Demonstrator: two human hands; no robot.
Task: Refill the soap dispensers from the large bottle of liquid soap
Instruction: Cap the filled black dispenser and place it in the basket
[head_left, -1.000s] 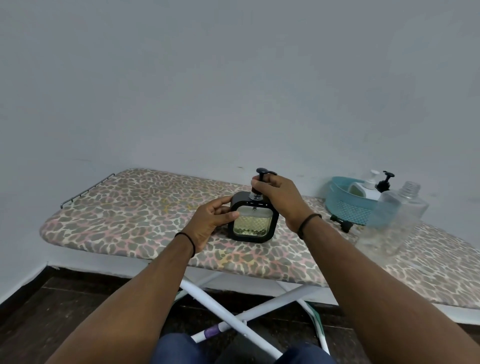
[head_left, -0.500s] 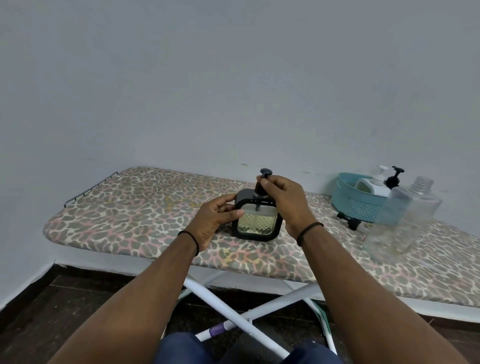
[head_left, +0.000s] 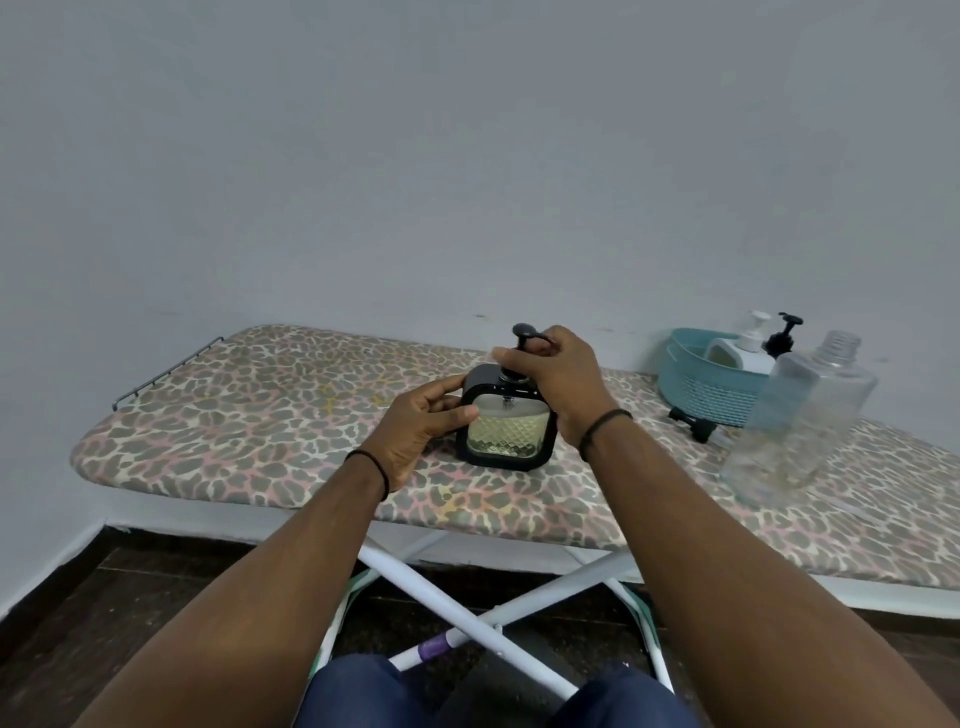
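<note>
A square black soap dispenser (head_left: 506, 436) with yellowish liquid behind a clear patterned window stands upright on the leopard-print ironing board (head_left: 249, 415). My left hand (head_left: 423, 426) grips its left side. My right hand (head_left: 558, 376) is closed around its black pump head (head_left: 522, 332) at the neck. The large clear bottle (head_left: 800, 421) stands uncapped at the right and looks nearly empty.
A teal basket (head_left: 701, 389) at the back right holds a white pump dispenser (head_left: 743, 348) and a black pump top (head_left: 782, 332). A small black piece (head_left: 693, 423) lies in front of the basket. The wall runs right behind the board; white crossed legs stand below.
My right hand has shifted on the pump head, as if turning it. The left hand keeps its grip on the dispenser body. The view has drifted slightly.
</note>
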